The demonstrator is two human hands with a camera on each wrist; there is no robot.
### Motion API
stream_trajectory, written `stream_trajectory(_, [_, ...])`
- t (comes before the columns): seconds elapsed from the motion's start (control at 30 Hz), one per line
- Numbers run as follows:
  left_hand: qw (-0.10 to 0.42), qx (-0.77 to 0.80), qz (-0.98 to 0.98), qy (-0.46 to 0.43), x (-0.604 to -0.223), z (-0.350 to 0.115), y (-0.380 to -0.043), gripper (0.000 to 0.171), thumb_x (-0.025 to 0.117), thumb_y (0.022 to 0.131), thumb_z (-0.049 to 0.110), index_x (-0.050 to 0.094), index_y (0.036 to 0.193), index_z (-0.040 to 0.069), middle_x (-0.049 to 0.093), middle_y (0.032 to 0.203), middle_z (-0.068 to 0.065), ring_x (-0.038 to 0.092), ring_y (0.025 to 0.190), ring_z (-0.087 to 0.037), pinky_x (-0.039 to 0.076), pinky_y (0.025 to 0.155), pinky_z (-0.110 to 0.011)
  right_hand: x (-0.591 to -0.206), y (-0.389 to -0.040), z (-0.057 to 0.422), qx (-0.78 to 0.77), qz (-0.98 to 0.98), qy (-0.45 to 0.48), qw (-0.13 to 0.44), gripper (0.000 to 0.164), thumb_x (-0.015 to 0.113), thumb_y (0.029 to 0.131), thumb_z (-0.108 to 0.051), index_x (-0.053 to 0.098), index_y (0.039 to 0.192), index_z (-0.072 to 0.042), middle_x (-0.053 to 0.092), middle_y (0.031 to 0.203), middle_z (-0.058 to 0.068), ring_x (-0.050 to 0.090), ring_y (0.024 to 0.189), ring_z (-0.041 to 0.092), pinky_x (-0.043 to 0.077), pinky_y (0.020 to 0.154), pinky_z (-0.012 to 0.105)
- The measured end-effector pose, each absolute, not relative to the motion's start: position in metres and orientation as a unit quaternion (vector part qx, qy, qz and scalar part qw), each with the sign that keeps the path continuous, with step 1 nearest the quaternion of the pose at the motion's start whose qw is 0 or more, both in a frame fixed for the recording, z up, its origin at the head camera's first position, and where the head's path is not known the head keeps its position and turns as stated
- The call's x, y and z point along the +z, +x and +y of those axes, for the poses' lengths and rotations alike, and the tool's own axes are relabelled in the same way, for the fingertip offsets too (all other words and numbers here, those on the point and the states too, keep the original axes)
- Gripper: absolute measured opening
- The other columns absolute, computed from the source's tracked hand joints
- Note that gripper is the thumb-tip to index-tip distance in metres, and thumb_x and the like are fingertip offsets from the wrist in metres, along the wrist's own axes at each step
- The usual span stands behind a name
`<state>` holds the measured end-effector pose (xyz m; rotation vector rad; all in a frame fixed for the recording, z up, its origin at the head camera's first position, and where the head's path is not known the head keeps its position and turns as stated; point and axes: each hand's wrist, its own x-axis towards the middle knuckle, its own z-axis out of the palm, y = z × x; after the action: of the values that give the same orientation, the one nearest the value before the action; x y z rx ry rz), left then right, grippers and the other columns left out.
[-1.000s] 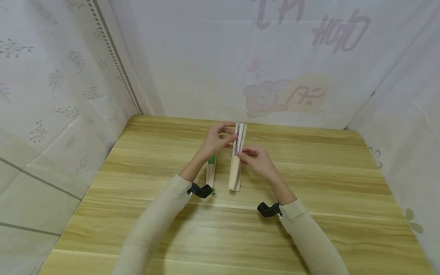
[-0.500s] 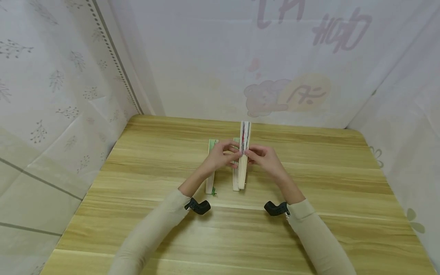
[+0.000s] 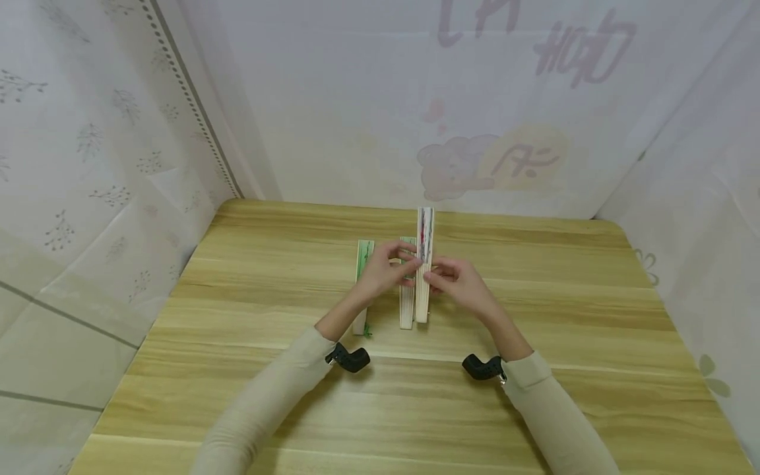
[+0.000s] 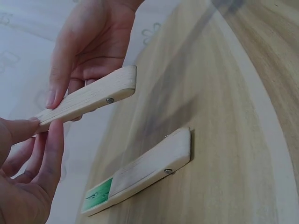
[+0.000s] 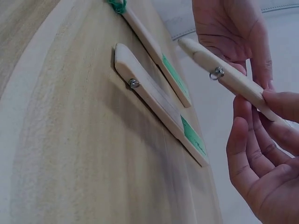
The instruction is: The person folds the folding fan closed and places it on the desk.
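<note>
A folded hand fan point(image 3: 423, 290) with pale ribs and a white, red and grey leaf is held above the table, its leaf end pointing away. My left hand point(image 3: 386, 270) pinches it from the left near mid-length. From the other side, my right hand point(image 3: 466, 287) grips it between thumb and fingers. A metal ring point(image 5: 217, 73) shows at its rivet in the right wrist view. Just left of it, a folded green fan point(image 3: 406, 307) lies on the table. Another folded green fan point(image 3: 361, 320), with a green tassel point(image 5: 117, 6), lies farther left, partly behind my left hand.
The wood-grain table point(image 3: 415, 409) spreads around the fans. Printed curtains point(image 3: 332, 119) hang behind it and at both sides. A black wrist camera point(image 3: 350, 358) sits on the left cuff, and another black camera point(image 3: 482, 367) on the right one.
The held fan has moved slightly right, uncovering more of the middle green fan. My left hand has come down from its far end toward its middle. My right hand has shifted right with it.
</note>
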<state>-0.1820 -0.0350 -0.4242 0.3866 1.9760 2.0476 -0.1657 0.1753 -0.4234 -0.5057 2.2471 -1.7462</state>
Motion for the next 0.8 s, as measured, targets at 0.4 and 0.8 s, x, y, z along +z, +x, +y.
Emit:
stream_trajectory(0.4, [0.166, 0.664, 0.715, 0.143, -0.429, -0.033, -0.173, 0.029, 0.069, 0.097, 0.001, 0.058, 0.123, -0.005, 0.067, 0.104, -0.017, 0.071, 0.081, -0.035, 0.061, 0.066, -0.040, -0.429, -0.162, 0.179, -0.606, 0.775, -0.139, 0.117, 0.028, 0.065, 0.102, -0.007, 0.065, 0.126, 0.005, 0.073, 0.099, 0.016, 0.069, 0.082, 0.028, 0.057, 0.079, 0.055])
stream_trajectory(0.8, [0.154, 0.671, 0.715, 0.121, -0.436, -0.029, -0.168, 0.028, 0.070, 0.095, -0.002, 0.059, 0.120, -0.006, 0.067, 0.104, -0.017, 0.072, 0.078, -0.032, 0.061, 0.064, -0.038, -0.432, -0.155, 0.183, -0.596, 0.786, -0.130, 0.104, 0.038, 0.068, 0.100, -0.008, 0.058, 0.131, 0.011, 0.073, 0.096, 0.020, 0.069, 0.085, 0.045, 0.059, 0.076, 0.049])
